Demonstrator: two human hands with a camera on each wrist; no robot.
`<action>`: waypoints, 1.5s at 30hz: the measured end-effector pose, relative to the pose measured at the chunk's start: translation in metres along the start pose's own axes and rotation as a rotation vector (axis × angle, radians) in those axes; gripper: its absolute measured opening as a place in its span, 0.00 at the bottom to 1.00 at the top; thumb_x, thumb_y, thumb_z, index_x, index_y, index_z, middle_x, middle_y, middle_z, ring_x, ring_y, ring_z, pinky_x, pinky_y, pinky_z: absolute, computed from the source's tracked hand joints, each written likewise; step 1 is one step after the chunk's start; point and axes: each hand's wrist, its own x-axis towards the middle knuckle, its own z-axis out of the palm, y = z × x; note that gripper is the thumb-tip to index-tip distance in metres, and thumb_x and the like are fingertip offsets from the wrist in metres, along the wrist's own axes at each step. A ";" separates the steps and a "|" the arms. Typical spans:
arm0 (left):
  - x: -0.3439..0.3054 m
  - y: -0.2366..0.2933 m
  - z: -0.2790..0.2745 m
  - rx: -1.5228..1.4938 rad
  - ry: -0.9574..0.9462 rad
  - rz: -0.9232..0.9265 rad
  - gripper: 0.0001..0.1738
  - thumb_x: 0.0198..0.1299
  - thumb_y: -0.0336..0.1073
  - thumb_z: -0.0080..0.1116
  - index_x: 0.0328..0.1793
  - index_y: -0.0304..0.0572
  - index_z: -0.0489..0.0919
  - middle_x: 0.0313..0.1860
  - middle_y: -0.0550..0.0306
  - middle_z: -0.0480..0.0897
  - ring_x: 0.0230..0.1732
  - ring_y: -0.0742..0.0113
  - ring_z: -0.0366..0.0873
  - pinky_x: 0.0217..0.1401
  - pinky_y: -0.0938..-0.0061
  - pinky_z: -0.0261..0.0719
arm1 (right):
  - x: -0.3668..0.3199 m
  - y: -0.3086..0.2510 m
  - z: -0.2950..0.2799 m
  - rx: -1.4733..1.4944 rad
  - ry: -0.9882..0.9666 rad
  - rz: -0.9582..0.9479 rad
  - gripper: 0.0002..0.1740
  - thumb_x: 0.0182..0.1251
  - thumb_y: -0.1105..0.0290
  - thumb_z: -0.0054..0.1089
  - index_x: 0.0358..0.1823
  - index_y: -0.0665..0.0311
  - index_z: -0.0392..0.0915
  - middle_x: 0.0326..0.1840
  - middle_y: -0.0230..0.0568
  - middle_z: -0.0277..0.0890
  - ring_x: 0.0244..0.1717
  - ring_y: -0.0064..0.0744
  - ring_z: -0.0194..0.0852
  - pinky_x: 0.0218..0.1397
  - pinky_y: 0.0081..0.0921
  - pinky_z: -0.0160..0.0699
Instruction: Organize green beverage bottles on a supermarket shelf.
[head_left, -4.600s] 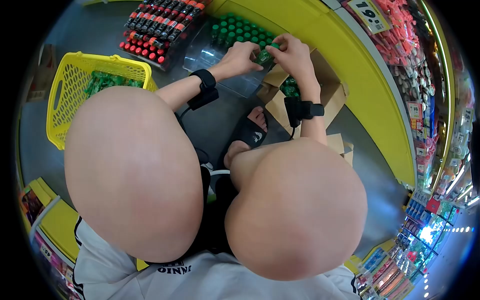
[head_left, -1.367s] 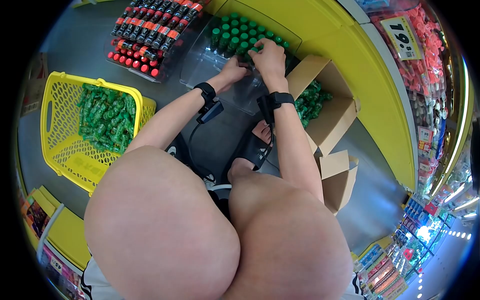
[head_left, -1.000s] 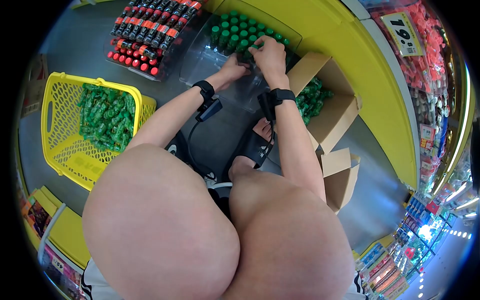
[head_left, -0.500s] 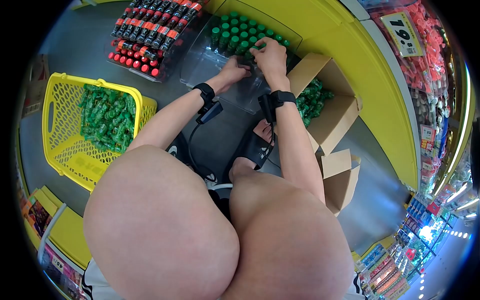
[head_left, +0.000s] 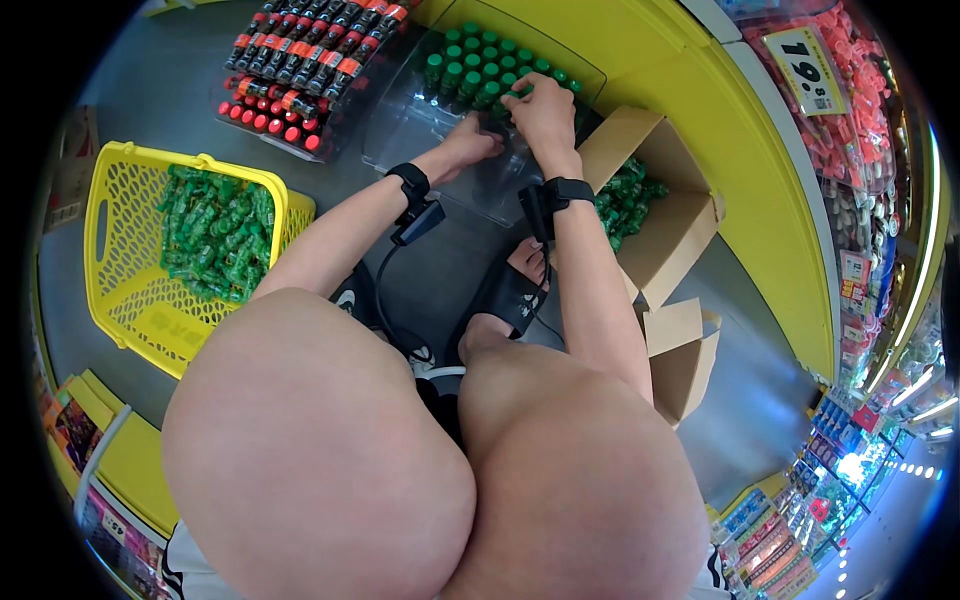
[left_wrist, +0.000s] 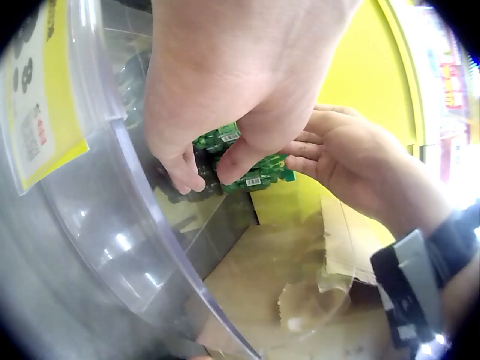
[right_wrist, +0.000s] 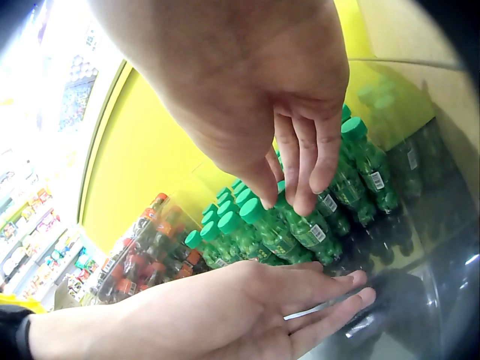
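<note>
the clear bin (head_left: 405,135) ahead of my hands has upright green bottles (head_left: 470,85) in rows; green bottles also fill the yellow basket (head_left: 120,305) to the left and lie in the cardboard box (head_left: 682,240) at right. my right hand (head_left: 545,115) pinches a front bottle (right_wrist: 306,231) near its cap; my left hand (head_left: 468,146), loosely open, hovers low beside it. dark bottles (head_left: 305,50) are stacked beyond, left.
</note>
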 end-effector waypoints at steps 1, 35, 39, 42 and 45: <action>0.002 -0.002 -0.001 -0.003 -0.011 -0.010 0.53 0.66 0.17 0.61 0.90 0.29 0.41 0.67 0.38 0.78 0.67 0.57 0.81 0.72 0.68 0.83 | 0.000 0.000 0.000 -0.005 -0.004 0.003 0.17 0.64 0.65 0.80 0.52 0.60 0.88 0.44 0.50 0.91 0.52 0.53 0.91 0.58 0.46 0.89; -0.055 0.034 0.005 0.590 0.129 0.424 0.18 0.64 0.30 0.63 0.60 0.35 0.86 0.47 0.39 0.90 0.51 0.47 0.90 0.55 0.59 0.86 | -0.073 -0.041 -0.035 0.141 0.154 -0.196 0.10 0.67 0.66 0.72 0.43 0.63 0.88 0.31 0.48 0.89 0.35 0.47 0.91 0.45 0.40 0.89; -0.081 0.063 0.017 0.676 0.045 0.532 0.16 0.64 0.25 0.59 0.57 0.32 0.86 0.43 0.40 0.90 0.45 0.48 0.90 0.50 0.58 0.86 | -0.089 -0.027 -0.053 0.125 0.181 -0.136 0.10 0.65 0.65 0.73 0.42 0.63 0.89 0.31 0.48 0.90 0.36 0.49 0.91 0.47 0.41 0.89; -0.079 0.066 0.026 0.633 -0.044 0.687 0.17 0.61 0.18 0.53 0.55 0.30 0.84 0.42 0.42 0.88 0.44 0.48 0.87 0.50 0.58 0.85 | -0.110 -0.016 -0.072 0.129 0.226 -0.107 0.09 0.64 0.66 0.72 0.40 0.63 0.89 0.30 0.48 0.89 0.35 0.48 0.91 0.47 0.40 0.89; -0.086 0.078 0.043 0.723 -0.095 0.827 0.20 0.57 0.14 0.48 0.54 0.31 0.81 0.45 0.43 0.84 0.49 0.48 0.84 0.54 0.59 0.83 | -0.121 0.003 -0.091 0.138 0.254 -0.064 0.08 0.62 0.67 0.70 0.39 0.64 0.89 0.29 0.47 0.89 0.35 0.47 0.91 0.46 0.38 0.89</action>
